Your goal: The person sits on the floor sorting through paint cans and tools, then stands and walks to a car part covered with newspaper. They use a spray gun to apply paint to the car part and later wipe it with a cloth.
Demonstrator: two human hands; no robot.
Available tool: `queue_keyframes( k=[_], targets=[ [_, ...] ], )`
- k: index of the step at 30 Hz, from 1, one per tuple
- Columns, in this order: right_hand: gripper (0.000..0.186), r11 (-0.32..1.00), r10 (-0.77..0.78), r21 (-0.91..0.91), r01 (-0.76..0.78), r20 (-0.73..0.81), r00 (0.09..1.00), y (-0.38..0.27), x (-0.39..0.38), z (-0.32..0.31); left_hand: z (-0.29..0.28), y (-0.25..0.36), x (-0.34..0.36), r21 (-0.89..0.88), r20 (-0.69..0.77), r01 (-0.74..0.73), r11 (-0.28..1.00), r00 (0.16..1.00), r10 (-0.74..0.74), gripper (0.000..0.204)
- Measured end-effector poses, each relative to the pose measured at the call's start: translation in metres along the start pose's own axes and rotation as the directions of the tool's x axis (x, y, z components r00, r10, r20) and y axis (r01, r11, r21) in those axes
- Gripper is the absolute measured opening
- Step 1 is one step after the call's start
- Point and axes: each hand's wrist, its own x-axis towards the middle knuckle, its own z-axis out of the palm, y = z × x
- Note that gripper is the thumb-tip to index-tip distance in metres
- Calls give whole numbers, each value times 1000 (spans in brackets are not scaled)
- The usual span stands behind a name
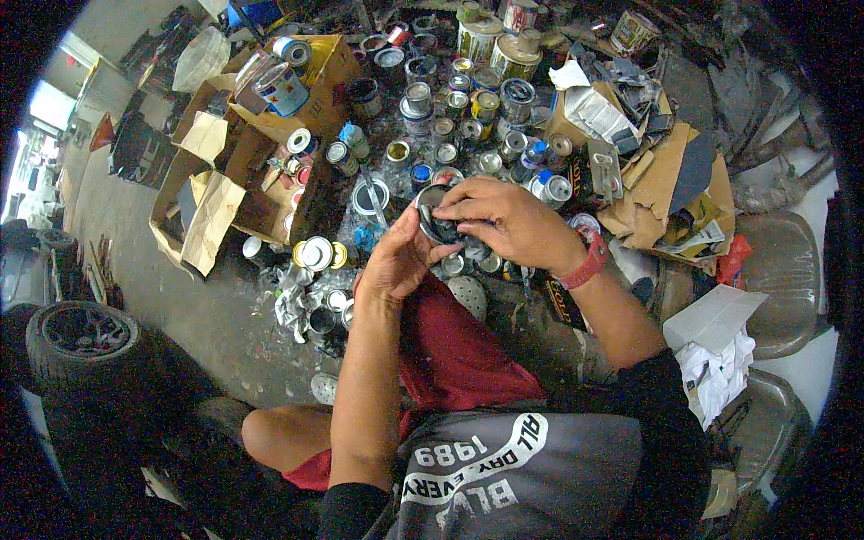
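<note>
Close in front of me, my left hand [401, 256] curls around the side of a small round metal tin [428, 200] with a dark inside. My right hand [507, 220], a red watch on its wrist, reaches over the same tin from the right. Its bent fingers press together at the opening, and whatever they pinch there is dark and hard to tell apart. Just beyond the tin stands a small can with a blue lid [421, 174]. Left of it, a flat stirring stick [373, 193] leans across an open tin with a white rim [360, 200].
Many paint cans [417, 112] crowd the ground ahead. Cardboard boxes with cans [209, 220] stand to the left, and a torn carton of scraps [655, 193] to the right. Crumpled paper [292, 301] lies nearer. A wheel [85, 337] is at far left, plastic chairs [778, 274] at right.
</note>
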Motion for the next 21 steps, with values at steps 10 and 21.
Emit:
queue_keyframes(
  k=[10,21],
  targets=[
    [18,977,-112,-200,73,-190,975,3,12,16,-5,2,-4,65,10,66,996,998,-67,84],
    [14,875,485,140,-464,-240,841,4,13,17,13,0,3,134,35,-83,988,996,79,81]
  ],
)
